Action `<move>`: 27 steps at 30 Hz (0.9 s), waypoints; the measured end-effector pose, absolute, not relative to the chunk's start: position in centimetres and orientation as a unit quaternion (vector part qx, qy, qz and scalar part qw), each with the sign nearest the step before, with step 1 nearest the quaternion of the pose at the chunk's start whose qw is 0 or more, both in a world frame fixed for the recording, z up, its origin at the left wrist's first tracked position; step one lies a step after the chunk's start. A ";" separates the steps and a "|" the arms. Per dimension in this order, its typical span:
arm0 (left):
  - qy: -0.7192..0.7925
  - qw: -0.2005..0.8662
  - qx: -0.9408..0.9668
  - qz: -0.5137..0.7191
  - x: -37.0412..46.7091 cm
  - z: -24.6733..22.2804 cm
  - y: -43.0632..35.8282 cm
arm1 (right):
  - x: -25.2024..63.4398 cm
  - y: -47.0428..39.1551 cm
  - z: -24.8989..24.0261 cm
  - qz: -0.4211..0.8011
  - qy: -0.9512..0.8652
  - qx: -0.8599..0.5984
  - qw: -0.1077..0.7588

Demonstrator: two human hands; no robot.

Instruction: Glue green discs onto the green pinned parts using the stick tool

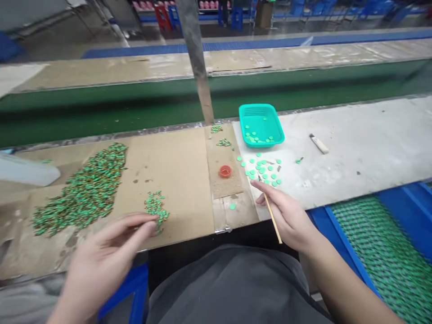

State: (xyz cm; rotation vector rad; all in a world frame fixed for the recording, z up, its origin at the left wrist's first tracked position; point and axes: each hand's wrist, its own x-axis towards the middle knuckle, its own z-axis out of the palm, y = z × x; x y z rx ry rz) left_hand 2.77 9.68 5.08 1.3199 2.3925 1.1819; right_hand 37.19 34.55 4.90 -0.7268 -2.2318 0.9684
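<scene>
My left hand point(111, 252) is at a small heap of tiny green-and-brown pieces point(155, 204) on the cardboard. Its thumb and forefinger pinch together at the heap's lower edge; what lies between them is too small to make out. In my right hand point(286, 211) is a thin wooden stick point(274, 222), held like a pen. The stick's dark tip points in among flat, round green discs point(265, 170), several of them scattered on the pale tabletop. One more green disc point(232, 206) lies apart, nearer to me. Between the hands stands a small red cup point(225, 171).
A larger heap of green-and-brown pieces point(84, 191) lies at the left. Behind the discs stands a turquoise basket point(277, 128) with several discs inside. A white-handled tool point(319, 144) lies farther right. A metal post point(197, 58) rises at the back. Below right, a blue tray point(351, 252) holds rows of green pieces.
</scene>
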 end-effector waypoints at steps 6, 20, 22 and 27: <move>0.677 0.261 0.525 0.444 13.3 4.7 20.8 | 36.6 34.8 5.6 0.401 -0.799 -0.306 0.328; 0.709 0.223 0.530 0.408 13.1 2.5 23.0 | 35.8 34.5 2.5 0.388 -0.800 -0.270 0.370; 0.707 0.220 0.538 0.403 13.1 2.4 23.0 | 35.8 34.5 2.2 0.378 -0.810 -0.274 0.354; 0.699 0.201 0.562 0.394 13.1 2.3 22.9 | 35.8 34.4 2.0 0.386 -0.799 -0.272 0.372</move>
